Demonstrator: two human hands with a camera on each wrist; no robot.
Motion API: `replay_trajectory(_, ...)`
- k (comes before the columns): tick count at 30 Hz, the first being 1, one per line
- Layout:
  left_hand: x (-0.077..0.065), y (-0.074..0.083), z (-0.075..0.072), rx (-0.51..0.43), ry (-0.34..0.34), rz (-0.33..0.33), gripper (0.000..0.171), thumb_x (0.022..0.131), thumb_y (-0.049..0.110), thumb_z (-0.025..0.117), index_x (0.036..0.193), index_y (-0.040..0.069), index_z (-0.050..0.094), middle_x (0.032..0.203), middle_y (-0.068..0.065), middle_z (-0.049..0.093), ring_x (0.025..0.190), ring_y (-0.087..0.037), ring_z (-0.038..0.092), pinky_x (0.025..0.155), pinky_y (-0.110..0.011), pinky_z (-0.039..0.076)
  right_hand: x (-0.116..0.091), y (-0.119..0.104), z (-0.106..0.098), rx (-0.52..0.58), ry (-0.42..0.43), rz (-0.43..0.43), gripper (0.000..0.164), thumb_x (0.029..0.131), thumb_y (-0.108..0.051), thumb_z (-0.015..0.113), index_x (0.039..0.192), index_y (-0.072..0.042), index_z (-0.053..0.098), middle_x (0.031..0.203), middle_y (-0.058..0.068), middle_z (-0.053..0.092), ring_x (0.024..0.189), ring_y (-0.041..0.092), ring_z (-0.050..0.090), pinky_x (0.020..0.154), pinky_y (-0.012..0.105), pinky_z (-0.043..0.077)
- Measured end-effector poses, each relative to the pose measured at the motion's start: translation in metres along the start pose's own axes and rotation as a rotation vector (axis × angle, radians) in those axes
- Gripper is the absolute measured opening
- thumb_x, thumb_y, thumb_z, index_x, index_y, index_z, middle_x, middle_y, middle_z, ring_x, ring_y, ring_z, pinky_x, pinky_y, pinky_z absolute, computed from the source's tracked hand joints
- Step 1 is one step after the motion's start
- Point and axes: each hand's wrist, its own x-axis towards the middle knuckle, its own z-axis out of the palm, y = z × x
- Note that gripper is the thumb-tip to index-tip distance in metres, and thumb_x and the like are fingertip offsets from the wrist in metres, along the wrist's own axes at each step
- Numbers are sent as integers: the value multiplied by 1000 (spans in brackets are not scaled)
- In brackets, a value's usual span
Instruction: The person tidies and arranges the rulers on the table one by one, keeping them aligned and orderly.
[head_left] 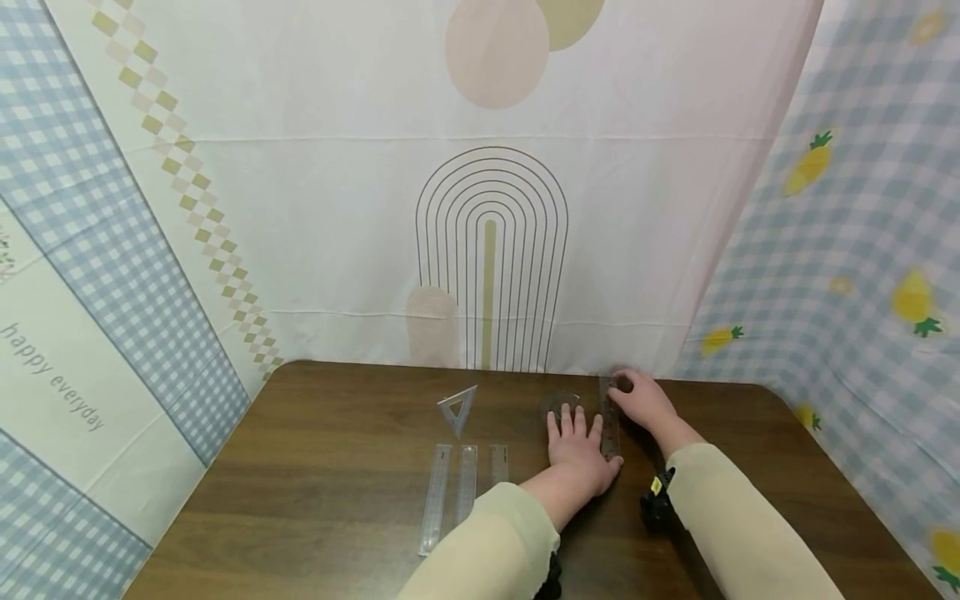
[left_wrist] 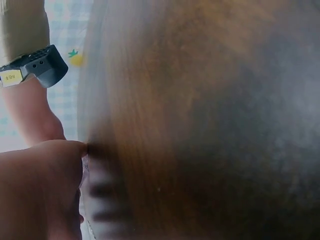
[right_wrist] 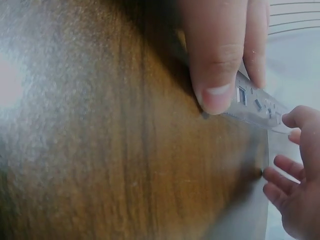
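A clear ruler (head_left: pixel 610 429) with cut-out shapes lies along the table, right of my left hand. At its far end my right hand (head_left: pixel 647 402) pinches it, the thumb (right_wrist: pixel 217 95) and a finger showing large in the right wrist view. My left hand (head_left: pixel 579 454) is spread with straight fingers, its thumb at the ruler's near end. Under and beyond those left fingertips shows a clear, round-edged piece (head_left: pixel 551 406), partly hidden. In the left wrist view, the back of the left hand (left_wrist: pixel 40 190) covers most of what it touches.
A clear set square (head_left: pixel 464 411) lies left of the hands on the brown wooden table (head_left: pixel 322 483). Nearer stand three clear rulers side by side: the left one (head_left: pixel 435 500), the middle one (head_left: pixel 467 479) and the right one (head_left: pixel 498 462), partly behind the left sleeve. Patterned cloth (head_left: pixel 345 250) hangs behind.
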Motion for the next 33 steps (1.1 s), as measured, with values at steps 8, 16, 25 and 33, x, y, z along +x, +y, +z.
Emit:
replay_trajectory(8, 0, 0, 0, -18, 13, 4, 75, 92, 78, 28, 157, 46, 7, 166, 7, 9, 153, -23, 2, 120, -50, 5, -3, 4, 1, 265, 21, 42, 44, 102, -24, 56, 140, -3, 49, 112, 20, 60, 90, 28, 62, 75, 41, 52)
replay_trajectory(16, 2, 1, 3, -26, 37, -5, 76, 91, 79, 29, 156, 46, 10, 165, 8, 12, 152, -22, 4, 120, -49, 5, -3, 6, 2, 491, -18, 69, 48, 103, -14, 54, 147, -2, 41, 111, 22, 62, 81, 19, 65, 69, 33, 57)
replay_trajectory(25, 4, 1, 5, -27, 47, -1, 76, 91, 79, 29, 157, 45, 10, 165, 8, 12, 152, -22, 3, 120, -50, 5, -9, 10, 3, 608, -71, 56, 58, 103, -11, 54, 156, -7, 31, 116, 24, 62, 81, 17, 65, 71, 34, 59)
replay_trajectory(33, 5, 1, 6, -17, 47, -2, 77, 91, 79, 28, 157, 45, 8, 166, 8, 12, 152, -23, 4, 120, -50, 5, -14, 12, 4, 675, -64, 69, 60, 103, -10, 54, 157, -11, 29, 114, 20, 62, 80, 15, 64, 71, 31, 58)
